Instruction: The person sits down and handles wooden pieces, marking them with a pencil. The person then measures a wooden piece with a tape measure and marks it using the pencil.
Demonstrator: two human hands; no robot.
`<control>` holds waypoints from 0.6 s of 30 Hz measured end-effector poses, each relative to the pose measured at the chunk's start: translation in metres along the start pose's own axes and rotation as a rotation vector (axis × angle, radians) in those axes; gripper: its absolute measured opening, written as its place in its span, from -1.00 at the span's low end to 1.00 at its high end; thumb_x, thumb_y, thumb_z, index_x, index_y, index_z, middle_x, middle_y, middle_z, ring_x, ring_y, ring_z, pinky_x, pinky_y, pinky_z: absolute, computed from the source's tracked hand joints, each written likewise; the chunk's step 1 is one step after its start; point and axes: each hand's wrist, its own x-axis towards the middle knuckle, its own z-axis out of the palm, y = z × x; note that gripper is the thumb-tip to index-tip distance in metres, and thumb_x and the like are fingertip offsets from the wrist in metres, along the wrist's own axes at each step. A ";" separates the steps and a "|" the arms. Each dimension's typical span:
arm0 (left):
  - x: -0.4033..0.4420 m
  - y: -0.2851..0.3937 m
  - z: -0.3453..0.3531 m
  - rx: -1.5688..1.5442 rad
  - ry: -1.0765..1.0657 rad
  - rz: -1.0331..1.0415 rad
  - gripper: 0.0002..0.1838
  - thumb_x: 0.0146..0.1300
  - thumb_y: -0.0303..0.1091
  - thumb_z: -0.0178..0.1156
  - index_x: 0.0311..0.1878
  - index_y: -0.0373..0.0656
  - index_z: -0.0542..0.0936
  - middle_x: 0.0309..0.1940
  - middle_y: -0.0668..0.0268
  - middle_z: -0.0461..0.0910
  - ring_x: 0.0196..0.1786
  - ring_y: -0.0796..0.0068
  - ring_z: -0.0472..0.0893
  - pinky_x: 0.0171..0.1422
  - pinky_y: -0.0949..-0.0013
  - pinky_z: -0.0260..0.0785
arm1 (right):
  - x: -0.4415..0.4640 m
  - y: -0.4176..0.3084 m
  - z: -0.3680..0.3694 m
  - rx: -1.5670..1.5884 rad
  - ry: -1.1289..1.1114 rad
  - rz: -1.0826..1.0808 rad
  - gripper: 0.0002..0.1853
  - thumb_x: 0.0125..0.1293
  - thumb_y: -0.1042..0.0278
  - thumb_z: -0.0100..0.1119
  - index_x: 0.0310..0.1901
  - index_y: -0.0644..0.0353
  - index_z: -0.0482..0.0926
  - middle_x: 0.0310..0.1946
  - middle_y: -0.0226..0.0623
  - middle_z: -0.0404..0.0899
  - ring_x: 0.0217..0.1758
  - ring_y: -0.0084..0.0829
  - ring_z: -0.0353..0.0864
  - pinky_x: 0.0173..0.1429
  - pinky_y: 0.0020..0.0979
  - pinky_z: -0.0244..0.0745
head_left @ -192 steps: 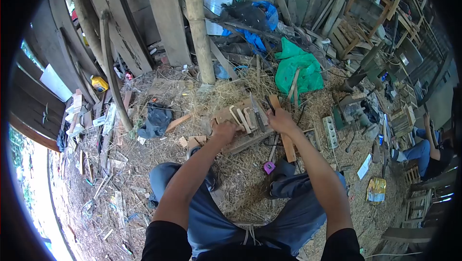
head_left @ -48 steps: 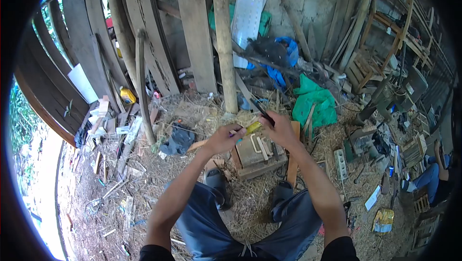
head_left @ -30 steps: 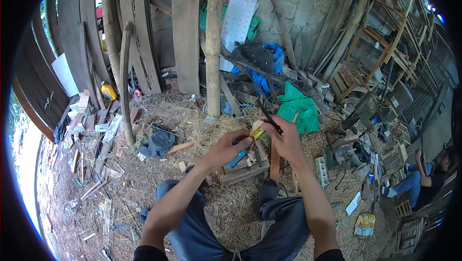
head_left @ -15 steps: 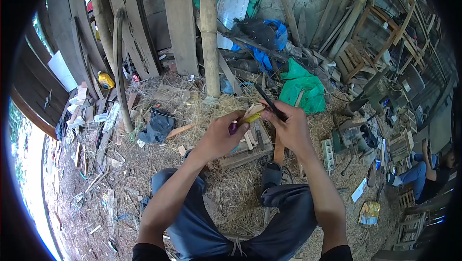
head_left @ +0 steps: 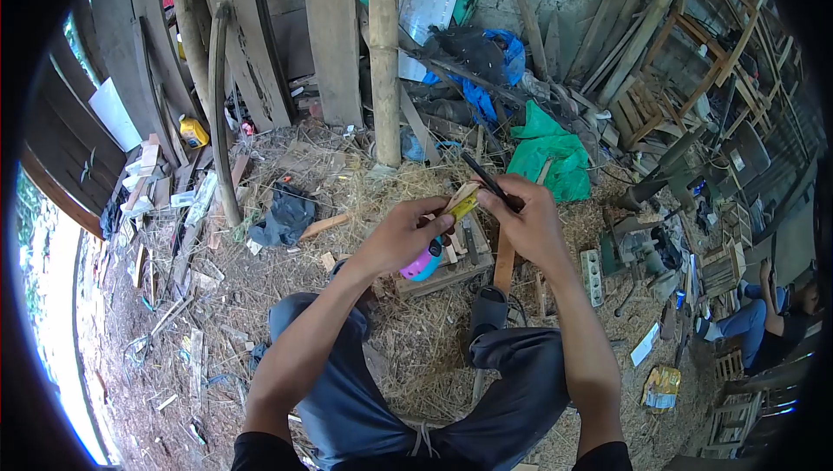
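Observation:
My left hand (head_left: 412, 237) is closed around a tape measure (head_left: 420, 268), whose pink and blue case sticks out below my fingers. The yellow tape blade (head_left: 464, 204) is drawn out along a small pale piece of wood (head_left: 459, 194), pinched by the same hand. My right hand (head_left: 527, 215) meets the far end of the blade and wood with its fingertips. It also grips a long black pen-like tool (head_left: 483, 175) that points up and left; its exact kind is unclear. Below both hands lies a low wooden block (head_left: 434, 284) with thin wood strips on it.
Straw and wood scraps cover the ground. A bamboo post (head_left: 383, 63) stands ahead, with a green plastic bag (head_left: 548, 157) to its right. A black plastic bag (head_left: 291, 215) lies left. A power strip (head_left: 592, 277) is on the right, and another person (head_left: 764, 315) sits at far right.
The tape measure's case has come into fuller view below my left hand. Both hands stay close together at the wood, and the view has shifted slightly.

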 end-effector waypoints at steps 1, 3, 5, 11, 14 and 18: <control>0.002 0.000 -0.004 0.051 -0.056 0.012 -0.67 0.39 -0.33 0.08 0.08 -0.38 0.50 -0.29 0.24 0.61 -0.21 0.56 0.58 -0.07 0.41 0.42 | 0.001 -0.009 -0.003 -0.033 -0.065 0.098 -0.75 0.25 0.29 0.27 -0.15 0.31 0.64 -0.60 -0.22 0.54 -0.56 -0.53 0.40 -0.42 -0.40 0.32; 0.005 0.002 -0.008 0.101 -0.112 0.021 -0.67 0.41 -0.35 0.07 0.10 -0.41 0.48 -0.24 0.28 0.59 -0.18 0.57 0.57 -0.03 0.43 0.43 | 0.001 -0.013 -0.005 -0.066 -0.133 0.197 -0.76 0.25 0.30 0.26 -0.17 0.31 0.64 -0.62 -0.23 0.53 -0.56 -0.53 0.39 -0.42 -0.40 0.31; 0.005 0.005 -0.010 0.131 -0.168 0.005 -0.57 0.37 -0.33 0.13 0.22 -0.37 0.41 -0.12 0.24 0.57 -0.16 0.56 0.56 -0.02 0.44 0.43 | 0.001 -0.010 -0.005 -0.066 -0.143 0.170 -0.75 0.26 0.27 0.23 -0.21 0.32 0.65 -0.65 -0.24 0.50 -0.58 -0.54 0.38 -0.45 -0.39 0.28; -0.005 0.014 -0.014 0.313 -0.112 0.052 -0.31 0.22 -0.36 0.26 0.37 -0.30 0.21 0.07 0.21 0.48 -0.06 0.51 0.53 0.05 0.39 0.42 | 0.003 0.010 -0.001 -0.050 0.071 0.231 -0.71 0.26 0.22 0.22 -0.26 0.35 0.63 -0.69 -0.27 0.46 -0.63 -0.55 0.32 -0.51 -0.38 0.19; -0.004 0.012 -0.009 0.116 -0.019 0.025 -0.39 0.21 -0.40 0.21 0.32 -0.30 0.28 0.01 0.21 0.51 -0.03 0.49 0.54 0.05 0.39 0.43 | 0.002 0.010 0.000 -0.084 0.094 0.263 -0.70 0.26 0.22 0.22 -0.26 0.36 0.62 -0.69 -0.31 0.46 -0.61 -0.62 0.33 -0.50 -0.41 0.20; 0.000 0.021 -0.024 -0.469 0.042 -0.186 -0.53 0.30 -0.31 0.14 0.23 -0.28 0.37 -0.08 0.23 0.54 -0.08 0.43 0.57 0.02 0.40 0.44 | 0.006 0.016 -0.009 0.020 0.192 0.276 -0.72 0.28 0.24 0.23 -0.25 0.35 0.65 -0.66 -0.43 0.50 -0.58 -0.68 0.33 -0.50 -0.45 0.20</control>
